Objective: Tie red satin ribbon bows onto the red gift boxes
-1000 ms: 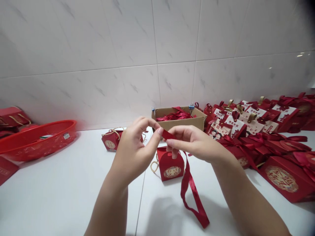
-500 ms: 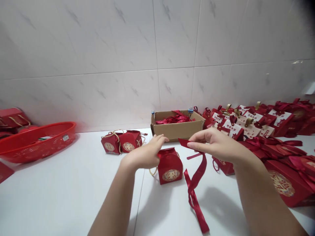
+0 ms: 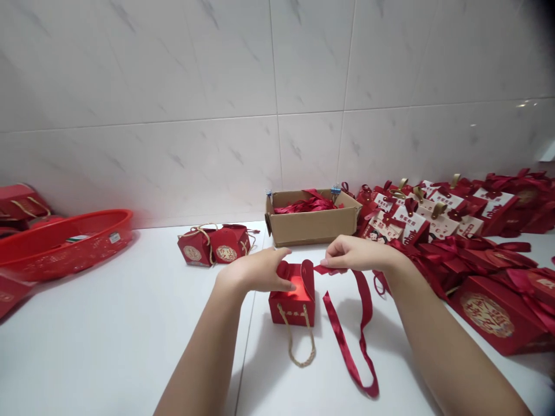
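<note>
The red box (image 3: 292,316) now has its rope handle (image 3: 302,365) facing the person, and its gold badge is out of sight. It sits on the white table (image 3: 117,346), so its right flap (image 3: 308,277) is now just beside the red ribbon (image 3: 365,303). The right hand (image 3: 353,254) pinches one end of the ribbon between thumb and finger. The left hand (image 3: 260,270) has thumb and fingers apart at the box's top; I can't tell if they grip it. That hand hides part of the left side. The red tub (image 3: 102,245) is cut off.
</note>
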`<action>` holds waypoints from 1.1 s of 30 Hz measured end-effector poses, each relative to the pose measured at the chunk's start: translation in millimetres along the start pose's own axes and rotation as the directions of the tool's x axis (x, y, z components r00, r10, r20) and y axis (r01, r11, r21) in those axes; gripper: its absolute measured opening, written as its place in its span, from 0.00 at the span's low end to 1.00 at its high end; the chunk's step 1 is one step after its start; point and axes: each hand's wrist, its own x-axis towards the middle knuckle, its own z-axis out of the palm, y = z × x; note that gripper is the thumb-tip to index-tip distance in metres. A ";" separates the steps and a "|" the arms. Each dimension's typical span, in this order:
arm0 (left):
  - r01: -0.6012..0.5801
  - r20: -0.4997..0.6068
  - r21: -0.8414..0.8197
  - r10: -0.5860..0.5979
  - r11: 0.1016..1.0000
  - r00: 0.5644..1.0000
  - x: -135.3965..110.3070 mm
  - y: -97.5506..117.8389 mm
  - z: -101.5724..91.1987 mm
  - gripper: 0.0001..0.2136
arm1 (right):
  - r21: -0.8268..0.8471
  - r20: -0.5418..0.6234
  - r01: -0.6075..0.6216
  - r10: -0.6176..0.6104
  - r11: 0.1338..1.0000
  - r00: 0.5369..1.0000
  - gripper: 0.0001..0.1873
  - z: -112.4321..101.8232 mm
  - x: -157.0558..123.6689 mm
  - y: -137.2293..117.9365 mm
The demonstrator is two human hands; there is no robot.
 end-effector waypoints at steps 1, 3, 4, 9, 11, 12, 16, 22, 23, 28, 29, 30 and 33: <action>-0.029 -0.016 -0.003 0.029 1.000 0.999 -1.0 1.0 -0.1 0.36 | -0.009 0.007 -0.004 0.005 1.000 1.000 0.19 0.6 1.7 1.4; -0.078 -0.013 -0.022 0.078 0.997 0.997 -0.5 1.8 0.4 0.33 | -0.003 0.014 0.002 -0.002 1.000 1.000 0.19 1.8 4.2 3.4; -0.088 -0.006 -0.031 0.088 0.996 0.996 0.8 1.8 1.0 0.33 | 0.006 0.017 0.011 -0.011 1.000 1.000 0.19 2.5 5.3 4.1; -0.108 -0.003 -0.049 0.108 0.993 0.994 7.3 0.4 4.4 0.30 | 0.019 0.040 0.052 -0.052 0.998 0.998 0.21 6.2 11.5 6.4; -0.136 -0.011 -0.058 0.135 0.989 0.991 8.1 0.3 5.1 0.27 | 0.017 0.061 0.054 -0.055 0.998 0.997 0.21 8.2 14.7 6.6; -0.149 -0.019 -0.062 0.148 0.987 0.989 8.3 0.4 5.2 0.25 | 0.019 0.069 0.056 -0.057 0.998 0.996 0.22 9.4 16.4 6.4; -0.203 -0.044 -0.068 0.201 0.977 0.979 10.2 0.7 5.4 0.19 | 0.051 0.066 0.081 -0.084 0.995 0.994 0.21 15.5 22.0 4.0; -0.296 -0.028 -0.030 0.295 0.955 0.955 19.9 0.1 7.7 0.14 | 0.101 0.050 0.099 -0.104 0.990 0.993 0.18 22.1 25.9 -1.6; -0.301 -0.035 -0.026 0.300 0.953 0.953 21.1 0.1 8.2 0.14 | 0.104 0.048 0.107 -0.113 0.989 0.992 0.18 22.3 25.9 -1.9; -0.304 -0.131 -0.051 0.296 0.951 0.946 20.8 1.6 7.5 0.11 | 0.062 -0.018 0.081 -0.080 0.995 0.997 0.19 22.6 25.9 1.2; -0.309 -0.174 -0.060 0.295 0.949 0.940 20.0 2.2 7.0 0.10 | 0.066 -0.087 0.074 -0.068 0.995 0.994 0.19 23.0 25.7 1.4; -0.318 -0.226 -0.073 0.295 0.945 0.928 19.2 3.0 6.3 0.10 | 0.083 -0.174 0.076 -0.060 0.994 0.983 0.21 23.6 25.2 0.7; -0.362 -0.391 -0.150 0.281 0.920 0.877 16.2 5.9 3.9 0.09 | 0.200 -0.366 0.164 -0.081 0.966 0.927 0.25 26.2 21.9 -8.0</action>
